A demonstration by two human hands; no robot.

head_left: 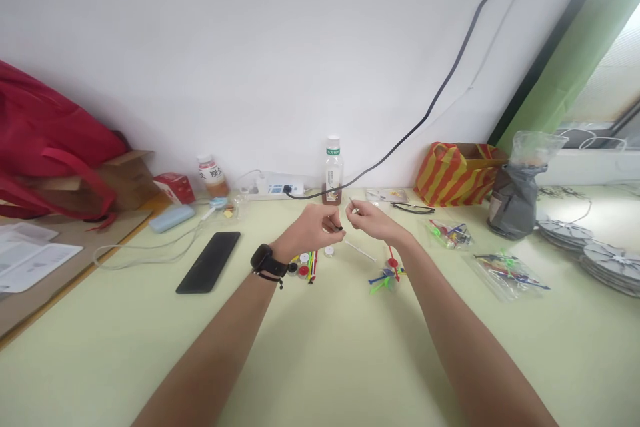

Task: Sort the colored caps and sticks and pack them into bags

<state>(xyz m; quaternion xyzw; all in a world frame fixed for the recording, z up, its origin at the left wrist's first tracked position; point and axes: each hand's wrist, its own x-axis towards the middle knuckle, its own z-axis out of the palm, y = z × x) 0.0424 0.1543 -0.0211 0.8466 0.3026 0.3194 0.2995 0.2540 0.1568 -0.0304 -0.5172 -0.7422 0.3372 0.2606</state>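
My left hand, with a black watch on its wrist, pinches a small black part at its fingertips. Just to the right, my right hand is closed on a thin rod that sticks up from its fingertips. Both hands are raised over the table and apart from each other. Under them lie a white stick and a small white disc. Beside the left wrist are colored sticks and a red disc. Near the right forearm is a cluster of red, blue and green plastic pieces.
A black phone lies left on the pale green table. A bottle stands behind the hands, with a black cable hanging in front. Clear bags of parts, a striped bag and stacked silver discs are on the right.
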